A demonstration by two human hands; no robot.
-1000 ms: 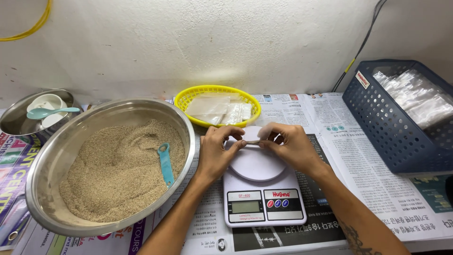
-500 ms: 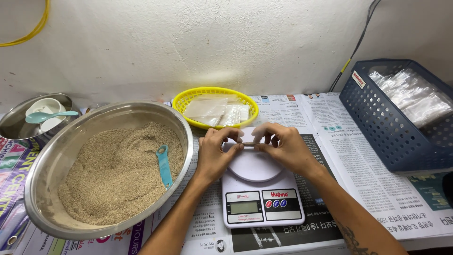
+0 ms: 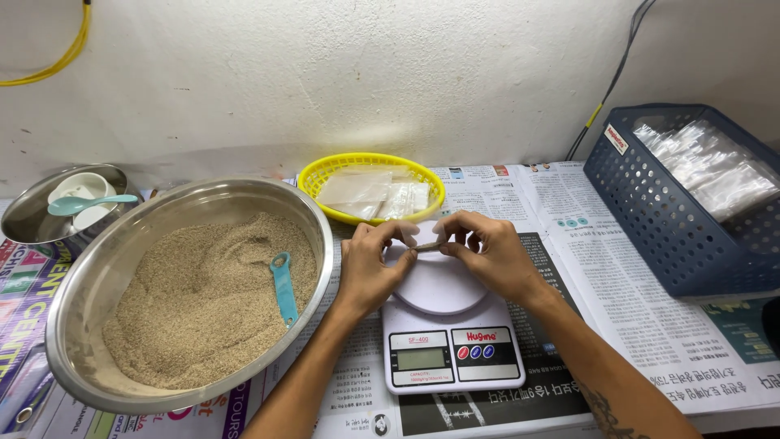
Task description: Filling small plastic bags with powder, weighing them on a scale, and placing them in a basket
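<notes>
**Inspector:** Clear plastic was what both hands worked on. The left hand (image 3: pixel 370 264) and the right hand (image 3: pixel 487 254) each pinched one end of a small clear pouch (image 3: pixel 428 241), held just above the round platform of the white kitchen scale (image 3: pixel 443 321). A thin line of brown grain showed along the pouch's lower edge.

**Supervisor:** How far along did the work stand?

**Inspector:** By my judgement, mid-cycle. The pouch appeared filled and was being pinched along its top; whether it was closed could not be told. The yellow basket (image 3: pixel 325 169) behind the scale already held several flat pouches, so some output looked finished. The steel bowl (image 3: pixel 321 244) was well stocked with grain, a teal scoop (image 3: pixel 282 286) lying in it, and the blue crate (image 3: pixel 650 211) to the right held a thick stack of clear bags. Much looked left to do.

**Supervisor:** Edges and working room?

**Inspector:** Tight on the left: the bowl's rim stood just beside the left wrist and the scale. The basket sat near the fingertips, in front of the wall. To the right, bare newspaper (image 3: pixel 585 252) on the bench gave open room up to the crate. A smaller steel bowl (image 3: pixel 24 215) sat at the far left, well apart.
</notes>
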